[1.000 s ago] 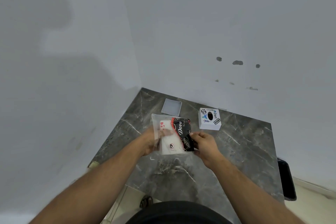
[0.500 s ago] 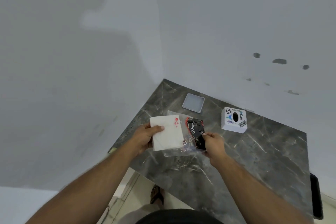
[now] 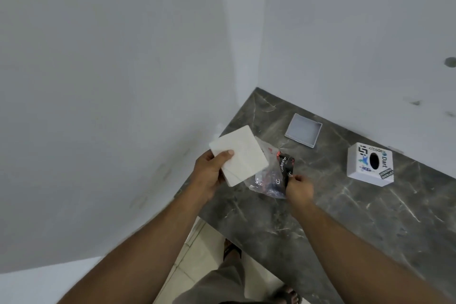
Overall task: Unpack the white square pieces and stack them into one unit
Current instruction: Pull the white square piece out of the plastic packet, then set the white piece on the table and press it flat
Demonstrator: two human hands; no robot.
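Note:
My left hand (image 3: 209, 173) grips a small stack of white square pieces (image 3: 243, 155), lifted clear of the bag and held above the counter's left corner. The clear plastic bag (image 3: 265, 180) lies crumpled on the dark marble counter (image 3: 345, 217) with a black wrapper marked "Dove" (image 3: 285, 166) against it. Pinching the bag and wrapper at their near end is my right hand (image 3: 299, 187). A pale square tray (image 3: 303, 130) rests flat on the counter farther back.
A white cube-shaped box with stickers and a dark oval hole (image 3: 369, 167) stands at the right on the counter. White walls meet in a corner behind the counter. The counter's near edge drops to a tiled floor, where my sandalled feet show.
My left hand has drawn the white pieces out of the bag and lifted them up and to the left. My right hand stays on the bag and wrapper. The camera has swung left.

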